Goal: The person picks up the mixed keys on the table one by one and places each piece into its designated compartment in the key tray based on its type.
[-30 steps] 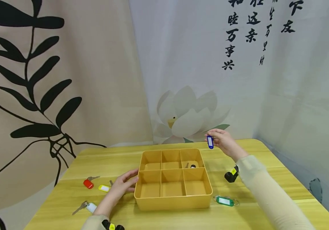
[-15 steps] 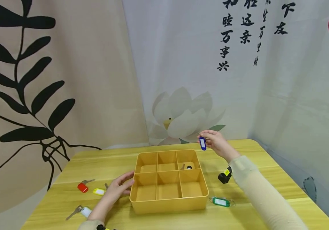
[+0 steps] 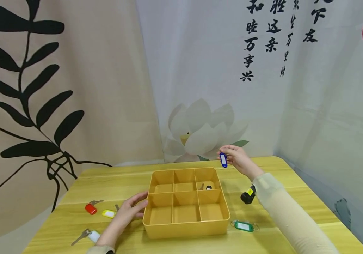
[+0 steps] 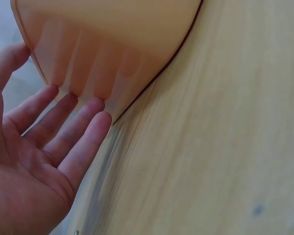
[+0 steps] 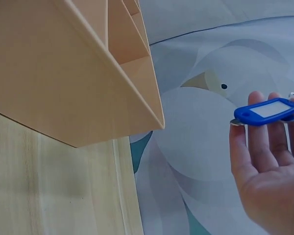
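In the head view, a yellow box with several compartments stands mid-table. My left hand is at its left side; in the left wrist view the fingertips touch the outer wall, the thumb at the rim. Beyond the box's far right corner, my right hand is raised, pinching a blue key tag with a white label. The right wrist view shows that key tag with metal at both ends, across the fingers. A key with a dark tag lies in the far right compartment.
Left of the box lie keys with a red tag, a yellow tag and a white tag. A green tag lies to the right. A black-and-yellow device shows by the right sleeve. Printed curtains hang behind the table.
The head view has shifted slightly. My right hand, with the blue key tag, has come a little closer to the box; my left hand stays against its side.
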`<control>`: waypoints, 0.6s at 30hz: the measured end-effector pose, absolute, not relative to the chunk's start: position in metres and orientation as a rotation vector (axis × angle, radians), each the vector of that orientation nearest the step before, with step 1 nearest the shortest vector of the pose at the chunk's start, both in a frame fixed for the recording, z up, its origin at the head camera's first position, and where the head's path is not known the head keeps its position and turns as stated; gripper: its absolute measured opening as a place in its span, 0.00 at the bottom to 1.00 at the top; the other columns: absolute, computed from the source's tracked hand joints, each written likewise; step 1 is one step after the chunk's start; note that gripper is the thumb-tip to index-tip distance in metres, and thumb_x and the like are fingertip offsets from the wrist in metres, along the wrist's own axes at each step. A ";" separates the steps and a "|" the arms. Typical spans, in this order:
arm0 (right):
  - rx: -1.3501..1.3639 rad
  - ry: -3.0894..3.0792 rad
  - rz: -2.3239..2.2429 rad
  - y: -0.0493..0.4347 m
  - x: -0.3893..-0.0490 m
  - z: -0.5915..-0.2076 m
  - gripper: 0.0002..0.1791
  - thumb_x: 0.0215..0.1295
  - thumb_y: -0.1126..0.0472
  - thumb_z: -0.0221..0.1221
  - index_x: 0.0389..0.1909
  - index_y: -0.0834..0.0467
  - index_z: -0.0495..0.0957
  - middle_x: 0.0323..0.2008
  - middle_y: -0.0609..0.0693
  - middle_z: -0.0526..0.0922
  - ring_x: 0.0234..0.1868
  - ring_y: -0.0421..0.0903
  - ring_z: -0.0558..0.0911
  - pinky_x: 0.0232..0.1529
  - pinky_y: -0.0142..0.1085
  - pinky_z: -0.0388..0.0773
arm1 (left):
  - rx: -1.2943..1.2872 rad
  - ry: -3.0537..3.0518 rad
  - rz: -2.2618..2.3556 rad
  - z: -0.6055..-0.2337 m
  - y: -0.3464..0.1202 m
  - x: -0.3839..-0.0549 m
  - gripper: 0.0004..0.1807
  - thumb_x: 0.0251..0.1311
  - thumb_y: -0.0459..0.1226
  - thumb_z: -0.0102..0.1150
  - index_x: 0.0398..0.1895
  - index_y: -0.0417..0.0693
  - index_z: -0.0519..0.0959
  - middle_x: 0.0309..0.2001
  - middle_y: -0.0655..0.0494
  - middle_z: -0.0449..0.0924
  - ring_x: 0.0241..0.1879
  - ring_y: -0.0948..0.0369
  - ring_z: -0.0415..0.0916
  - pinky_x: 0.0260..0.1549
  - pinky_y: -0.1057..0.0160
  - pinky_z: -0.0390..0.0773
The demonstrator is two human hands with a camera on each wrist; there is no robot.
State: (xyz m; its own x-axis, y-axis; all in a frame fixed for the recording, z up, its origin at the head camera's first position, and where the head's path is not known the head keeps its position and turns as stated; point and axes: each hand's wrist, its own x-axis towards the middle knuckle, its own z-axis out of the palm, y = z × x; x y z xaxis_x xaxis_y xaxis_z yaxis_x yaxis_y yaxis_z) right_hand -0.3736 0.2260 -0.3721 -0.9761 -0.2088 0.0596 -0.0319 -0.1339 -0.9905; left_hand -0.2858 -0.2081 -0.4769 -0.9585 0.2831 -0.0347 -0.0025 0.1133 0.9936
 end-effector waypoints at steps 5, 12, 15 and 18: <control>-0.314 1.983 -2.270 0.223 -0.376 -0.371 0.07 0.72 0.62 0.54 0.39 0.61 0.78 0.35 0.48 0.85 0.36 0.44 0.85 0.38 0.35 0.81 | 0.289 2.171 1.950 -0.477 -0.209 -0.286 0.33 0.68 0.41 0.57 0.71 0.37 0.61 0.69 0.35 0.60 0.54 0.45 0.75 0.45 0.53 0.81; -0.317 1.960 -2.283 0.226 -0.376 -0.363 0.07 0.72 0.61 0.55 0.36 0.57 0.80 0.35 0.49 0.86 0.36 0.46 0.86 0.42 0.37 0.82 | 0.286 2.193 1.940 -0.480 -0.209 -0.287 0.33 0.67 0.41 0.58 0.70 0.36 0.62 0.68 0.35 0.61 0.55 0.45 0.74 0.44 0.53 0.81; -0.320 1.967 -2.284 0.228 -0.375 -0.360 0.07 0.72 0.61 0.55 0.37 0.58 0.80 0.35 0.49 0.85 0.36 0.45 0.86 0.42 0.37 0.82 | 0.297 2.194 1.935 -0.480 -0.208 -0.286 0.33 0.67 0.42 0.58 0.71 0.37 0.62 0.68 0.34 0.61 0.55 0.45 0.74 0.44 0.53 0.81; -0.335 1.969 -2.277 0.229 -0.376 -0.357 0.07 0.72 0.61 0.55 0.39 0.61 0.78 0.36 0.49 0.85 0.36 0.45 0.86 0.41 0.36 0.81 | 0.300 2.190 1.936 -0.479 -0.209 -0.285 0.33 0.68 0.42 0.57 0.71 0.36 0.61 0.68 0.34 0.60 0.55 0.46 0.74 0.44 0.53 0.81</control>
